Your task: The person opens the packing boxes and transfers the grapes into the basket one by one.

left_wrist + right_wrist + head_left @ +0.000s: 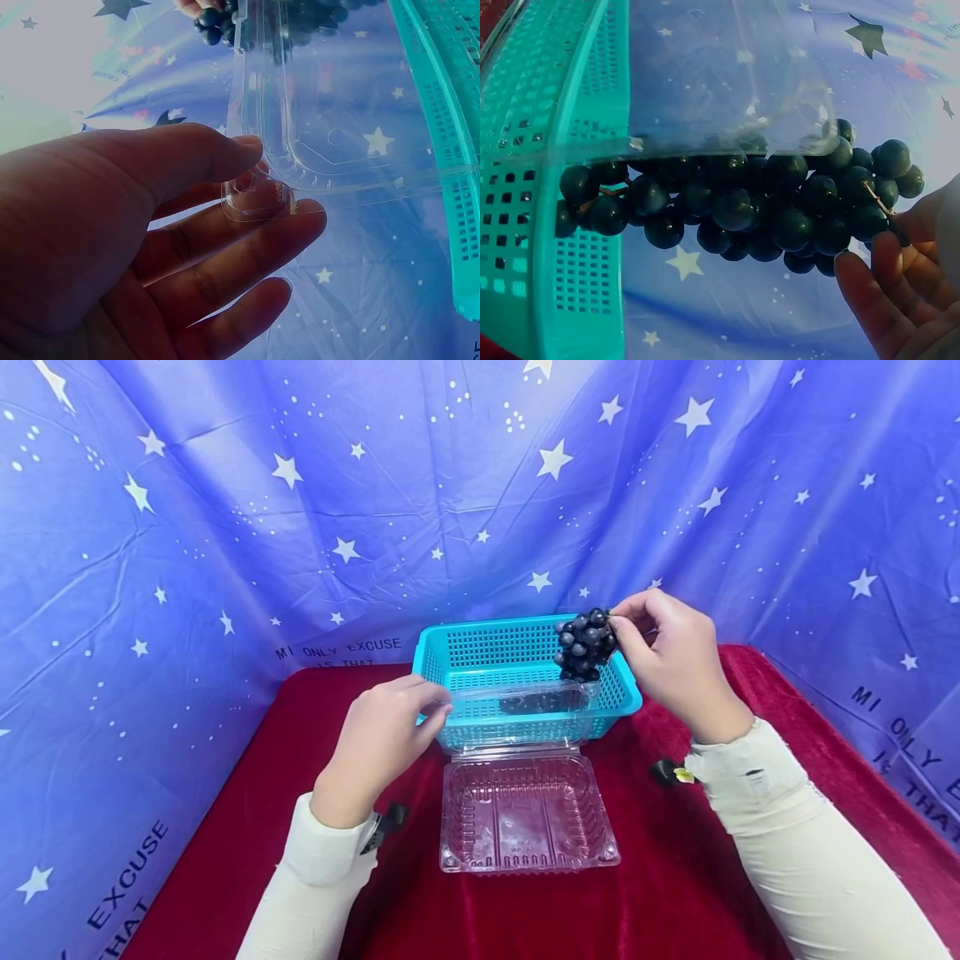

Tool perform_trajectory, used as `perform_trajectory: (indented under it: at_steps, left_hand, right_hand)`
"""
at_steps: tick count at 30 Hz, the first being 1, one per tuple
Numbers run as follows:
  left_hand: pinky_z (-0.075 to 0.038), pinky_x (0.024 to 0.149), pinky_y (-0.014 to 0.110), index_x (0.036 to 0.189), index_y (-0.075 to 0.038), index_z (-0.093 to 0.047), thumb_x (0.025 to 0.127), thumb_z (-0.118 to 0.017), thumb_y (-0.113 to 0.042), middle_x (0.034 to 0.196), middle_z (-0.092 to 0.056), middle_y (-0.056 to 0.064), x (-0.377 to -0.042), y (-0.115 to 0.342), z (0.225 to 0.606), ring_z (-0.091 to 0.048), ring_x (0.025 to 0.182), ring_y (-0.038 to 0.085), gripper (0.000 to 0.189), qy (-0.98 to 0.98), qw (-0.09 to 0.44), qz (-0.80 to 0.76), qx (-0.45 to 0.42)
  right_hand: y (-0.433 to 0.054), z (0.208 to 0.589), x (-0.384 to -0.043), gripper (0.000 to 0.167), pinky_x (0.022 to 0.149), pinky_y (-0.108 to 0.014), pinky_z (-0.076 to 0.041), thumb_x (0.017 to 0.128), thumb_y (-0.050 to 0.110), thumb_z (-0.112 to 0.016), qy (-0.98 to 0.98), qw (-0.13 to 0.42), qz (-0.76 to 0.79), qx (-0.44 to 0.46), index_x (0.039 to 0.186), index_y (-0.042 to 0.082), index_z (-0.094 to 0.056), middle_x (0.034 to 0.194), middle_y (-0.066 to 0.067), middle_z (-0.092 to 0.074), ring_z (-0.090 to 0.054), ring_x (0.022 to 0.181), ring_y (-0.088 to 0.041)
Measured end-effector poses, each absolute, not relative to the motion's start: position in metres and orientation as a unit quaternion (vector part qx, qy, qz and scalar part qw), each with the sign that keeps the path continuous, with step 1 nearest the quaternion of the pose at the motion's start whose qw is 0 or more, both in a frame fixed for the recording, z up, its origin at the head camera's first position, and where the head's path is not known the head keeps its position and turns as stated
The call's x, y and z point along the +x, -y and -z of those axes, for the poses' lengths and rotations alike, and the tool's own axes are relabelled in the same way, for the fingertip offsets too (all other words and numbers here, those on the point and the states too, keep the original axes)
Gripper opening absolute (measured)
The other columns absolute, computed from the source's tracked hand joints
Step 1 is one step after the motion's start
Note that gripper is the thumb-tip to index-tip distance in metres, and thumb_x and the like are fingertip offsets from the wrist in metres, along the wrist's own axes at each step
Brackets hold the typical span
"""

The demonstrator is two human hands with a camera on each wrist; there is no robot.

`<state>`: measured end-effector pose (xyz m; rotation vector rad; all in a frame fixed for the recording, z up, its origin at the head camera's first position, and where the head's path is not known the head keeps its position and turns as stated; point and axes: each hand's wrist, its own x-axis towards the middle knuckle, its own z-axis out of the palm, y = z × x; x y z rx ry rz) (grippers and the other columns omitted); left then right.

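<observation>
A bunch of dark grapes hangs from my right hand, whose thumb and fingers pinch its stem. The lower grapes dip into a turquoise plastic basket, behind the raised clear lid. At the lid's left corner, my left hand pinches the edge of the clear lid between thumb and fingers. The lid belongs to a clear plastic box that lies open in front of the basket. In the right wrist view the grapes hang alongside the lid, partly behind it.
Dark red cloth covers the table. A blue curtain with stars hangs behind and at both sides. Small black devices sit by both wrists, one near the left cuff.
</observation>
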<state>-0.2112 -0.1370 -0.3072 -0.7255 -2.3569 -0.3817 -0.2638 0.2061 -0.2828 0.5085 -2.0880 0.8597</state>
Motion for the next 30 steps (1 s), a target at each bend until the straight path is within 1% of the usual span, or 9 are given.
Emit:
perform_trajectory:
  at_steps: [6, 17, 30]
  left_hand:
    - [-0.059, 0.062, 0.034, 0.097, -0.016, -0.082, 0.090, -0.077, -0.014, 0.092, -0.077, -0.004, -0.211, 0.137, 0.307, -0.073, 0.078, 0.014, 0.009, 0.896, 0.316, 0.147, -0.276]
    - [-0.059, 0.062, 0.034, 0.097, -0.016, -0.082, 0.090, -0.077, -0.014, 0.092, -0.077, -0.004, -0.211, 0.137, 0.307, -0.073, 0.078, 0.014, 0.009, 0.894, 0.320, 0.143, -0.279]
    - [-0.059, 0.062, 0.035, 0.096, -0.017, -0.082, 0.090, -0.078, -0.015, 0.093, -0.077, -0.005, -0.212, 0.138, 0.308, -0.073, 0.079, 0.015, 0.008, 0.897, 0.313, 0.141, -0.277]
  right_hand:
    - [-0.197, 0.289, -0.269, 0.008, 0.066, -0.011, -0.044, 0.096, 0.012, -0.069, 0.832, 0.392, -0.334, 0.205, 0.099, 0.008, -0.074, 0.086, -0.001, -0.072, -0.056, 0.069, -0.002]
    - [-0.190, 0.311, -0.279, 0.009, 0.065, -0.018, -0.041, 0.097, 0.014, -0.069, 0.838, 0.372, -0.354, 0.187, 0.100, 0.007, -0.073, 0.084, -0.004, -0.070, -0.055, 0.072, -0.010]
    - [-0.183, 0.323, -0.283, 0.009, 0.064, -0.019, -0.042, 0.099, 0.016, -0.068, 0.840, 0.330, -0.392, 0.179, 0.103, 0.009, -0.072, 0.087, -0.003, -0.071, -0.059, 0.077, -0.009]
